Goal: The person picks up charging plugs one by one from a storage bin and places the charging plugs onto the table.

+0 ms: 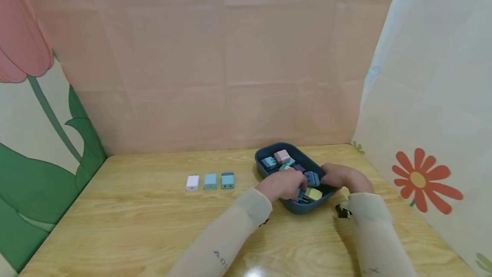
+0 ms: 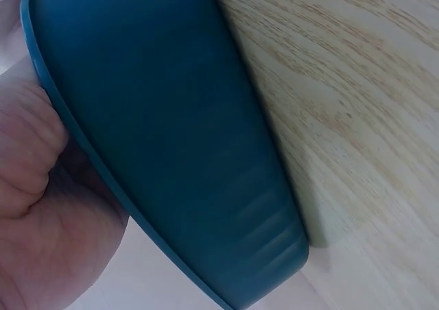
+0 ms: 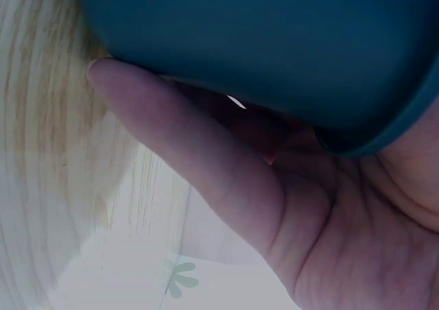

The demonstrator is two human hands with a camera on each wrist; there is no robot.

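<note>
A dark blue basket holds a jumble of plug-in chargers. My left hand reaches over its near left rim, fingers pointing down among the chargers. Right under those fingers lies a dark blue charger, beside a yellow-green charger; the fingertips are hidden, so I cannot tell whether they pinch it. My right hand grips the basket's right side, and in the right wrist view the thumb lies along the outer wall. A blue charger sits between the hands, with a pink charger toward the back.
On the wooden table left of the basket, a white charger, a light blue charger and a two-tone blue charger stand in a row. A pinkish backdrop rises behind, with flower-printed sheets at both sides.
</note>
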